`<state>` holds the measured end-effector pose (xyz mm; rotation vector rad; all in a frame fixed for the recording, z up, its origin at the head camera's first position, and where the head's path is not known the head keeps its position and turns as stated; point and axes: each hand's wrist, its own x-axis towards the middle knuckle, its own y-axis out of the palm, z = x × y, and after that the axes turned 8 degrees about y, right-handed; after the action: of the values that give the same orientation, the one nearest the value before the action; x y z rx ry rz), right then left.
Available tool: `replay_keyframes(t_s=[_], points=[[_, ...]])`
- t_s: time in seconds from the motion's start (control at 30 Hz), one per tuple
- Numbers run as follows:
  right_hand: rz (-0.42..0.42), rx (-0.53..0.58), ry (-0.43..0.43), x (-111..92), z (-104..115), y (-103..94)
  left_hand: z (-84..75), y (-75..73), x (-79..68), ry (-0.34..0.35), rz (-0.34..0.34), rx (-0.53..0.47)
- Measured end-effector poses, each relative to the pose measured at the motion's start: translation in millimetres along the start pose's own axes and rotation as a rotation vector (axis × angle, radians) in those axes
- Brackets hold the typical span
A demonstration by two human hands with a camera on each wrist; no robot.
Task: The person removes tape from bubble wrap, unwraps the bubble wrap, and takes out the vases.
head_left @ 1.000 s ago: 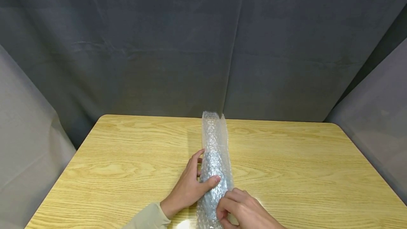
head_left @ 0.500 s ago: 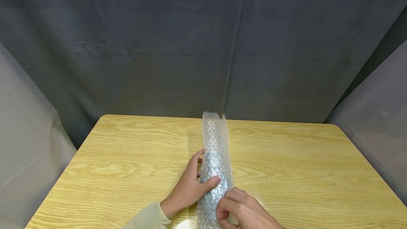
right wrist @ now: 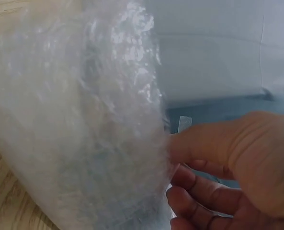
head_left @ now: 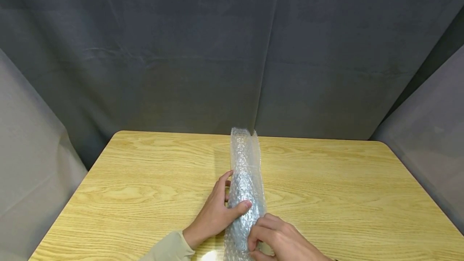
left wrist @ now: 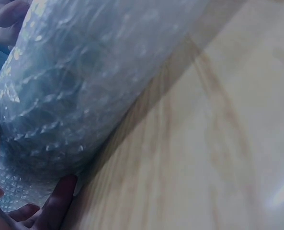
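Observation:
A long bundle in clear bubble wrap (head_left: 243,180) lies lengthwise on the wooden table, with something bluish-grey showing through its nearer part. My left hand (head_left: 217,212) holds it from the left, thumb across the top and fingers down along the side. In the left wrist view, those fingers (left wrist: 58,203) touch the wrap near the table. My right hand (head_left: 280,239) is at the bundle's near right side, thumb and fingers drawn together. The right wrist view shows a small strip of clear tape (right wrist: 185,123) sticking out by the thumb, pinched at the wrap's edge; the thumb tip is hidden.
The wooden table (head_left: 152,172) extends to both sides of the bundle and ends at a rounded back edge. Behind it hangs a dark grey curtain (head_left: 188,71). Paler cloth panels close off the left (head_left: 29,152) and right (head_left: 427,144).
Hardly anything differs. The right hand has shifted very slightly to the right at the wrap; the left hand and the bundle stay where they were.

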<state>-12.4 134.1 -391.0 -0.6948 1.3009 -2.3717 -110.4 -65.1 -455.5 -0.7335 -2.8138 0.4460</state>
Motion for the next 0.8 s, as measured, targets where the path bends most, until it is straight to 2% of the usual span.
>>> replay_keyframes(t_s=[0.3,0.6,0.8], points=[[0.042,0.098,-0.001,2,0,-9.0,1.1,-0.1,0.1,0.011,0.003,-0.033],[0.167,0.298,0.112,2,-2,-19.1,0.9,-0.8,0.5,0.004,0.011,-0.032],[0.223,0.334,0.151,4,-3,-24.5,0.8,-0.8,0.7,0.002,0.005,-0.021]])
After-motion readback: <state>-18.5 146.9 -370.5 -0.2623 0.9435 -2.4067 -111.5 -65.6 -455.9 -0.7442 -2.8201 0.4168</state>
